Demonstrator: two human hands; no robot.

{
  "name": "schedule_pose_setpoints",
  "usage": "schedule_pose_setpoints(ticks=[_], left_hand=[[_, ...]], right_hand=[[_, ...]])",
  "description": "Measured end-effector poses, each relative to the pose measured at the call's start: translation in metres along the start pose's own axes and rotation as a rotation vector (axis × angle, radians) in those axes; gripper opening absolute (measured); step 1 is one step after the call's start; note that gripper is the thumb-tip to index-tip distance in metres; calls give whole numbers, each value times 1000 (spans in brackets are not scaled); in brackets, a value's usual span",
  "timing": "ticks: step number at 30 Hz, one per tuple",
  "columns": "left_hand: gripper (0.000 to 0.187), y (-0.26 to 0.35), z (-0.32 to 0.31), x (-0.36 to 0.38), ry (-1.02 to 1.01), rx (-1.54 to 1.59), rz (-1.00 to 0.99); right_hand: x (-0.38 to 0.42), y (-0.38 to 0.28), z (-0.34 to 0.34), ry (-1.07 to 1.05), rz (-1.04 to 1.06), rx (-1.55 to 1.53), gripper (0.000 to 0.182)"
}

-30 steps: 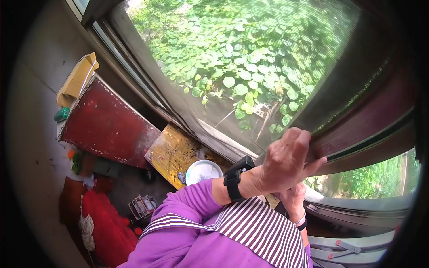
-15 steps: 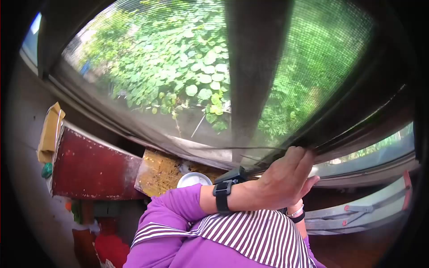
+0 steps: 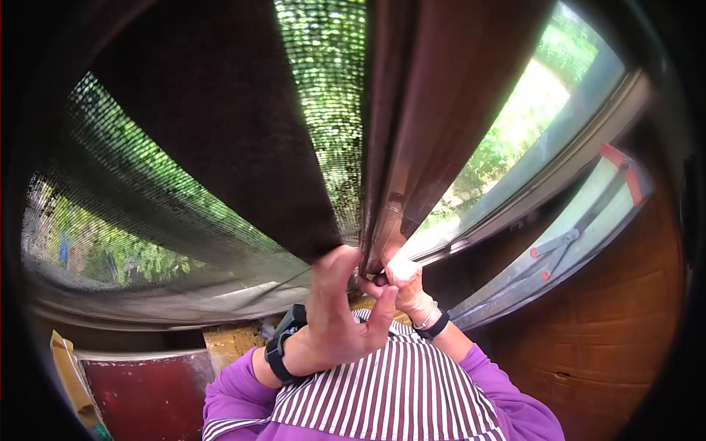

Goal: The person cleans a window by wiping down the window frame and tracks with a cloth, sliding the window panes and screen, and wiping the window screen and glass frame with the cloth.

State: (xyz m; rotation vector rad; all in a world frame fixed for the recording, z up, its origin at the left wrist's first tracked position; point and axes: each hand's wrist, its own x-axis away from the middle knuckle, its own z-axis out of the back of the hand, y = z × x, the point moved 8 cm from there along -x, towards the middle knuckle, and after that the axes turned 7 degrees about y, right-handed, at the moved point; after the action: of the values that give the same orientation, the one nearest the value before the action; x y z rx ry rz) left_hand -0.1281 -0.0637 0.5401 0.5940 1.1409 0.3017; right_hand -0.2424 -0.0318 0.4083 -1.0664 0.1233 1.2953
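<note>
The mesh screen [image 3: 323, 95] stands in front of the person, its broad dark bands fanning up from close to the two hands, with greenery showing through the weave. Along its right side runs a brown upright frame [image 3: 434, 95], whose lower end comes down to the hands.

The left hand [image 3: 349, 312] is raised at the foot of the dark band, fingers together and bent, the thumb held apart from them with a gap between. Whether its fingertips press on the screen cannot be told. The right hand [image 3: 407, 287] is bent at the bottom of the frame; glare whitens its back and its fingertips are partly hidden, so it cannot be told whether they are clamped on the edge.

A black wrist device [image 3: 278, 356] sits on the left wrist, any marking on it too small to read. The right wrist bears a pale bracelet [image 3: 426, 317] and a black band [image 3: 434, 327]. Below spreads a striped apron [image 3: 382, 389] over purple sleeves [image 3: 507, 382].

To the right are a bright glass pane [image 3: 507, 140], partly washed out, a grey folding ladder [image 3: 515, 275] with red ends, and a brown surface [image 3: 596, 338]. At lower left, a worn yellow board [image 3: 228, 342] is partly covered by the left arm, beside a scuffed red panel [image 3: 147, 389] and cardboard [image 3: 70, 371], both cut off by the dark rim of the view.
</note>
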Motion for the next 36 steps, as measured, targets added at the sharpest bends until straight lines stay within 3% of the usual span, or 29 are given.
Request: schedule_pose_setpoints(ticks=[3,4,7,13,15,17,18,20,22,24,26,27,28,30,32,34,35,36], left_hand=[[54,-1,-25,0,-102,247,152],[56,5,-34,-2,-146,225,83],[57,19,-58,-8,-286,292,-19],[38,24,-14,-1,-324,250,-180],[28,39,36,4,-126,41,-275],[19,49,92,26,362,-240,-435],[26,55,119,25,430,-337,-595],[34,51,173,35,543,-604,-565],[35,38,225,50,705,-925,-489],[42,26,251,66,846,-1218,-385],[52,-19,313,92,1035,-1175,67],[58,-42,326,107,1181,-961,271],[58,-67,347,127,1237,-891,347],[58,-113,370,150,1288,-540,536],[58,-135,388,159,1203,-643,530],[58,-138,387,153,1117,-742,523],[56,-140,388,155,1116,-744,552],[55,-141,387,155,1117,-744,578]], right_hand=[[15,53,6,97,-215,-6,32],[8,44,27,106,-99,161,31],[11,63,51,131,47,279,31],[7,91,79,127,-113,249,30],[11,104,86,153,-93,266,29],[9,110,91,190,-124,290,35],[7,112,93,187,-154,270,35],[2,103,98,215,-119,267,35],[3,102,99,243,-186,231,44],[14,116,103,317,-113,273,45],[12,106,100,269,-85,286,45],[12,106,101,228,-51,305,48],[15,112,97,207,-95,287,52],[20,115,93,240,-95,295,54],[23,109,93,269,-76,310,55],[29,117,92,247,-249,207,54],[30,121,93,301,-367,119,45],[30,125,94,303,-368,123,45]])
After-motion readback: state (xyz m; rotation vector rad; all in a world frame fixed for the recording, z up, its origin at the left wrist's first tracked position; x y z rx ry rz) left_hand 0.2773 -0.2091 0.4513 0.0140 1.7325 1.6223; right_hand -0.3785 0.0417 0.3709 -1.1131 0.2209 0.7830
